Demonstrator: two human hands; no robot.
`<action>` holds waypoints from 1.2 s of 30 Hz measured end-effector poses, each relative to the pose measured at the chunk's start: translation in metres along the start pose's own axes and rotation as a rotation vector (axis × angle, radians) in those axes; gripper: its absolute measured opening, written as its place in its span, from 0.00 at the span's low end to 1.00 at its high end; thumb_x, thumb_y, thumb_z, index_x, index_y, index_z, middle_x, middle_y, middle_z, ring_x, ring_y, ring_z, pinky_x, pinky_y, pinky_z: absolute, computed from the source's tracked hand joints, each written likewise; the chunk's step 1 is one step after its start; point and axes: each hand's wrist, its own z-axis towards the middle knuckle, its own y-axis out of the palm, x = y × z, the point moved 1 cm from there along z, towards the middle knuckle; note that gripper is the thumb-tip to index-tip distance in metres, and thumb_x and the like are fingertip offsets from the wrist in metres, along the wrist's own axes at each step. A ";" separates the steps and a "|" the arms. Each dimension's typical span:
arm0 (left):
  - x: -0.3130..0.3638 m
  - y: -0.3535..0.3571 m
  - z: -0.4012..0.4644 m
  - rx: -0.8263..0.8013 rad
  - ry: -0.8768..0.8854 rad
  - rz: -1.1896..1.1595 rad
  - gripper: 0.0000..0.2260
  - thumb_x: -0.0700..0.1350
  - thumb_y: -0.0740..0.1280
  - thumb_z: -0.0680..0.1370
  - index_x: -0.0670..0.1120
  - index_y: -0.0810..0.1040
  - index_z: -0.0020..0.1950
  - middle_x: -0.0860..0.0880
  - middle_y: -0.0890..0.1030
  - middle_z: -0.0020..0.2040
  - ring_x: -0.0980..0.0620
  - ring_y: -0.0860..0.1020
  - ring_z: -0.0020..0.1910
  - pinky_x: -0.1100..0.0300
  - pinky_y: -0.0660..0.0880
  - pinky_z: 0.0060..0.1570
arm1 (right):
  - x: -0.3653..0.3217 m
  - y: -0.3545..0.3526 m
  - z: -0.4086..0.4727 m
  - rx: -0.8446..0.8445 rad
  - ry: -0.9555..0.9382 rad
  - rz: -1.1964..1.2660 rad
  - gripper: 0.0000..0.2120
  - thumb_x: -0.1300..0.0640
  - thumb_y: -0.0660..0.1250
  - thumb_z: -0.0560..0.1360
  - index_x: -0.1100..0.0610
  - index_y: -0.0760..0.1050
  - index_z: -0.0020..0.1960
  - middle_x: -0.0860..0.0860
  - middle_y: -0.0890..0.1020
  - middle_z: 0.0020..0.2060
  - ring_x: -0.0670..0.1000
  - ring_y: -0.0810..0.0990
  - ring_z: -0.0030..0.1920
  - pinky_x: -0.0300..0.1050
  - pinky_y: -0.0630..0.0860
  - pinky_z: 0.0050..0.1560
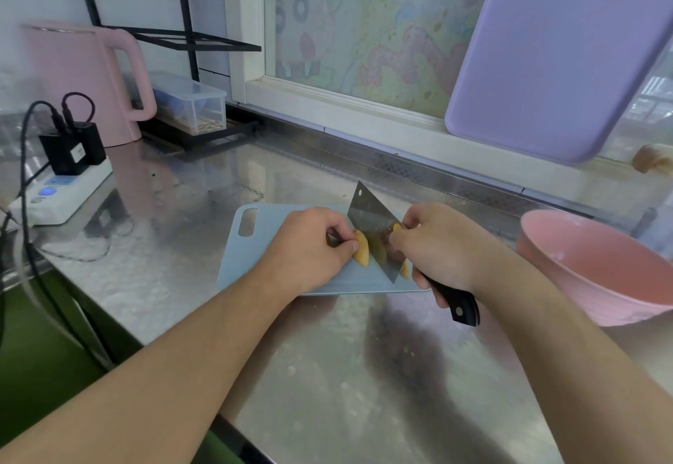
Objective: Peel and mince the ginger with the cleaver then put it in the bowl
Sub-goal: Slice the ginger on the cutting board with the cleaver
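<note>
A yellow-brown piece of ginger [361,249] lies on the pale blue cutting board [255,252] at the middle of the steel counter. My left hand [309,248] pinches the ginger from the left with thumb and fingers. My right hand [440,245] grips the black handle of the cleaver [375,232]. The blade stands on edge against the ginger's right side, and a small ginger slice [404,269] shows just behind it. The pink bowl [597,270] stands to the right of the board; its inside looks bare.
A white power strip [62,194] with black plugs and cables lies at the left, with a pink kettle [83,81] and a clear plastic box [189,102] behind it. A purple board [557,51] leans against the window at back right. The steel counter [174,179] ends at left front.
</note>
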 end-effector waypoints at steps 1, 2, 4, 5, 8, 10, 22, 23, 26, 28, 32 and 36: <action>0.000 0.000 0.000 -0.001 0.001 0.001 0.03 0.47 0.76 0.77 0.53 0.86 0.43 0.61 0.84 0.43 0.65 0.80 0.46 0.78 0.69 0.42 | 0.000 0.001 0.001 -0.009 0.001 0.007 0.08 0.59 0.58 0.79 0.62 0.74 0.52 0.57 0.80 0.26 0.55 0.74 0.18 0.37 0.69 0.22; 0.000 0.000 0.000 -0.002 0.000 0.003 0.03 0.47 0.76 0.77 0.53 0.86 0.43 0.61 0.84 0.43 0.64 0.80 0.46 0.77 0.69 0.42 | 0.000 0.001 0.001 -0.020 0.002 0.016 0.08 0.59 0.58 0.79 0.61 0.74 0.52 0.56 0.79 0.25 0.55 0.74 0.18 0.37 0.69 0.22; 0.000 0.000 0.000 -0.002 0.000 0.004 0.03 0.47 0.76 0.77 0.53 0.86 0.43 0.61 0.84 0.43 0.63 0.80 0.46 0.77 0.69 0.42 | -0.001 0.003 0.002 -0.036 0.004 0.025 0.09 0.60 0.58 0.78 0.62 0.74 0.52 0.57 0.79 0.25 0.55 0.74 0.18 0.36 0.69 0.22; 0.000 0.000 0.000 -0.001 0.001 0.002 0.03 0.47 0.76 0.77 0.53 0.86 0.43 0.61 0.84 0.43 0.63 0.80 0.46 0.77 0.69 0.42 | -0.001 0.003 0.002 -0.038 0.004 0.021 0.09 0.60 0.58 0.78 0.63 0.74 0.52 0.57 0.78 0.24 0.55 0.73 0.18 0.36 0.69 0.22; 0.001 0.000 0.000 -0.002 -0.003 0.000 0.03 0.47 0.76 0.77 0.53 0.86 0.43 0.61 0.84 0.43 0.64 0.80 0.47 0.78 0.70 0.42 | 0.000 0.002 0.002 -0.035 0.005 0.021 0.10 0.60 0.58 0.78 0.64 0.75 0.51 0.57 0.77 0.23 0.55 0.73 0.18 0.37 0.69 0.22; 0.001 0.000 -0.001 -0.004 -0.006 -0.001 0.03 0.48 0.76 0.77 0.53 0.86 0.43 0.61 0.84 0.44 0.65 0.80 0.47 0.78 0.69 0.42 | 0.000 0.001 0.001 -0.035 0.007 0.031 0.10 0.59 0.58 0.77 0.64 0.75 0.48 0.57 0.77 0.23 0.55 0.72 0.18 0.37 0.69 0.22; 0.004 -0.001 -0.004 -0.028 0.034 -0.100 0.04 0.43 0.77 0.76 0.53 0.86 0.47 0.60 0.86 0.44 0.67 0.82 0.48 0.78 0.71 0.48 | -0.005 -0.010 -0.007 -0.012 0.032 0.058 0.15 0.58 0.58 0.74 0.68 0.78 0.47 0.58 0.76 0.22 0.55 0.73 0.18 0.37 0.70 0.24; 0.003 -0.001 -0.004 -0.026 0.027 -0.101 0.04 0.44 0.77 0.77 0.53 0.87 0.47 0.60 0.86 0.44 0.67 0.81 0.48 0.79 0.71 0.48 | -0.006 -0.012 -0.009 0.000 0.029 0.049 0.15 0.58 0.59 0.74 0.68 0.78 0.41 0.58 0.76 0.21 0.55 0.73 0.18 0.36 0.69 0.23; 0.003 -0.001 -0.003 -0.021 0.014 -0.085 0.03 0.45 0.77 0.77 0.53 0.87 0.46 0.61 0.86 0.44 0.68 0.81 0.48 0.79 0.71 0.47 | -0.009 -0.016 -0.014 0.025 0.017 0.040 0.19 0.59 0.60 0.76 0.63 0.72 0.27 0.56 0.73 0.17 0.53 0.70 0.15 0.33 0.66 0.21; 0.002 -0.001 -0.003 -0.015 0.011 -0.081 0.03 0.45 0.77 0.77 0.53 0.87 0.46 0.61 0.86 0.44 0.68 0.80 0.48 0.79 0.70 0.46 | -0.012 -0.016 -0.017 0.027 0.013 0.053 0.18 0.60 0.60 0.76 0.62 0.71 0.28 0.55 0.72 0.16 0.53 0.69 0.15 0.34 0.68 0.22; 0.001 -0.001 -0.002 -0.015 0.008 -0.065 0.03 0.45 0.77 0.77 0.53 0.87 0.45 0.61 0.86 0.44 0.67 0.81 0.47 0.78 0.71 0.46 | -0.014 -0.010 -0.015 0.031 0.008 0.035 0.15 0.60 0.59 0.76 0.64 0.72 0.33 0.56 0.74 0.18 0.54 0.71 0.16 0.36 0.70 0.23; 0.001 -0.001 -0.001 -0.014 0.006 -0.050 0.02 0.46 0.77 0.77 0.53 0.87 0.45 0.61 0.86 0.44 0.67 0.80 0.48 0.78 0.71 0.47 | -0.014 -0.011 -0.013 0.037 0.010 0.026 0.13 0.61 0.59 0.75 0.69 0.77 0.39 0.58 0.77 0.22 0.56 0.73 0.17 0.39 0.71 0.23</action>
